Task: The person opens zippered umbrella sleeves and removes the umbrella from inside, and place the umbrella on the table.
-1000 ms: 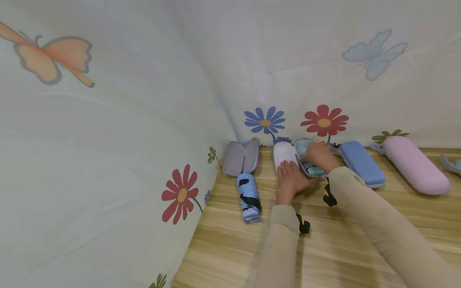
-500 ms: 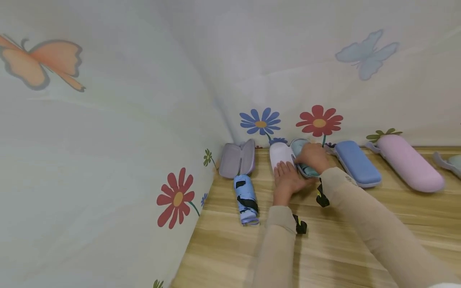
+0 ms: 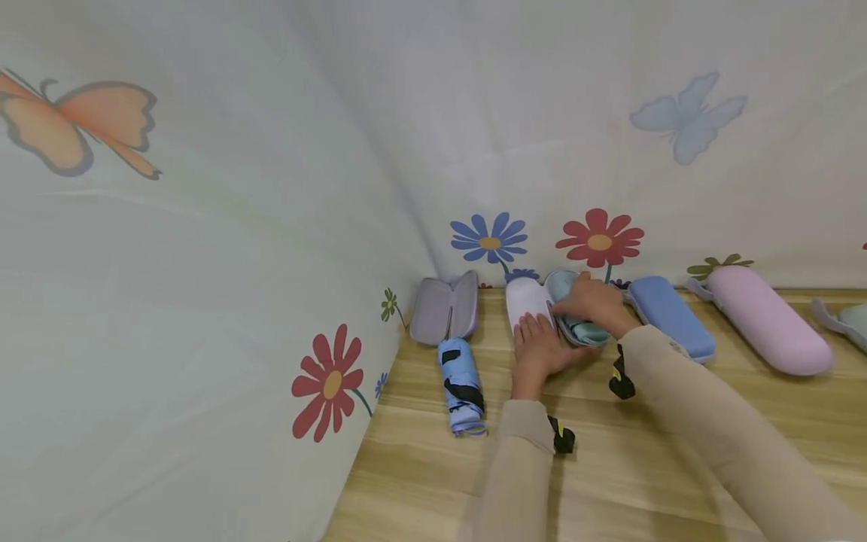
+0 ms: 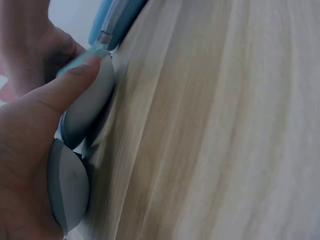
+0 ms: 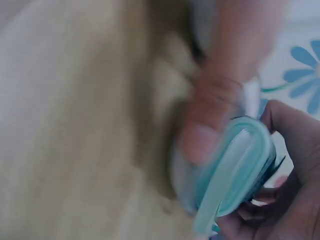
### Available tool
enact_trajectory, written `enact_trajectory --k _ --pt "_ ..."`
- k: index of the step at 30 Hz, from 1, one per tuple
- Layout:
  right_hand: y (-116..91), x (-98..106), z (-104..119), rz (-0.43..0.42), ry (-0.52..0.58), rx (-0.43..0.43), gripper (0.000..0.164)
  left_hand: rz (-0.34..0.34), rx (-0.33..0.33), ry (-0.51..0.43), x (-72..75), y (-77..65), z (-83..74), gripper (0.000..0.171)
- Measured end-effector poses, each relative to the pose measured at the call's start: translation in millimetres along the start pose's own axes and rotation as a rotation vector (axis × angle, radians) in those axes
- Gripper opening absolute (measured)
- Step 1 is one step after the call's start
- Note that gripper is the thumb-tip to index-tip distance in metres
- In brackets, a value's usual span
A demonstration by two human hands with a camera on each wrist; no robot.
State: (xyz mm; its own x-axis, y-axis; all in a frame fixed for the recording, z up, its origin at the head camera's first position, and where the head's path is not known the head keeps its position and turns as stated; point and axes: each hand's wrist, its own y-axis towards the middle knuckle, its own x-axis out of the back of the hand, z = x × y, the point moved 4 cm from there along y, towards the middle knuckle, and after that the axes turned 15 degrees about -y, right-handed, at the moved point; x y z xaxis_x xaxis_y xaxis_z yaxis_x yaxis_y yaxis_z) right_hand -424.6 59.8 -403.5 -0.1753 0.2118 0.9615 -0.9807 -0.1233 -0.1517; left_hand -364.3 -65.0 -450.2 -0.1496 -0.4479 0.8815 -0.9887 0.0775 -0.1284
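Note:
In the head view an open hard case (image 3: 528,297) lies against the back wall, its pale left half bare inside. A teal folded umbrella (image 3: 588,332) is in the right half. My left hand (image 3: 542,352) rests on the pale half with fingers straight. In the left wrist view its thumb (image 4: 75,82) reaches to the umbrella's end. My right hand (image 3: 596,302) grips the umbrella from above; in the right wrist view its fingers curl round the body, behind the teal end cap (image 5: 245,165) and its strap.
At left stands an open grey-purple case (image 3: 433,312), with a blue folded umbrella (image 3: 463,388) in front of it. Closed blue (image 3: 670,316), pink (image 3: 768,320) and pale green (image 3: 855,320) cases lie to the right. Printed cloth walls (image 3: 271,226) border the wooden table (image 3: 406,482).
The head view shifts slightly, so the whole scene sits a little more to the left and lower. Both hands stay at the open case, with little visible movement.

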Motion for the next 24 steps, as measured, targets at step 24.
enact_trajectory --k 24 --pt "-143 2 -42 -0.075 -0.026 0.19 0.082 0.007 0.07 0.052 -5.7 -2.5 -5.6 0.114"
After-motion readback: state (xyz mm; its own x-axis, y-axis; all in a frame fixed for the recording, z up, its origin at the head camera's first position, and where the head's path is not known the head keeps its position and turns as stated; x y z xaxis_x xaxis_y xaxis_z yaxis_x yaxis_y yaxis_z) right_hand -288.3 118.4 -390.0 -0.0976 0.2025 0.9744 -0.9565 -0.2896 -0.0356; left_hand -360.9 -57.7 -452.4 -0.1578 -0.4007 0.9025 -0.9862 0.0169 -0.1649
